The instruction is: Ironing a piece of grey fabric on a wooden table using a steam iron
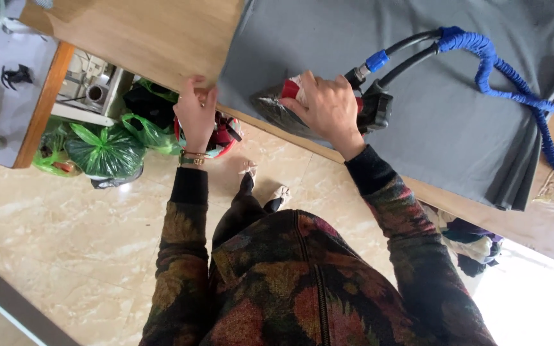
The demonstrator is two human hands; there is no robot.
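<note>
Your right hand is closed over the handle of the steam iron, fingers wrapped and knuckles up, so the grip itself is hidden under the hand; the iron's dark soleplate lies flat on the grey cloth with its nose pointing toward the near corner of that cloth. Your left hand rests at the table's edge, fingers together and curled over the lip of the bare wooden tabletop, just beside the cloth's corner but not clearly on it; it grips no loose object. From the back of the iron a black hose and a blue braided hose loop away across the cloth to the right. The iron sits close to the edge, so a push toward you could tip its nose off the table over your feet. The looped hose could tug the iron sideways if it snags. Your left fingers lie near the iron's path, so a stroke that way risks a burn. Below stand green plastic bags on the tiled floor
</note>
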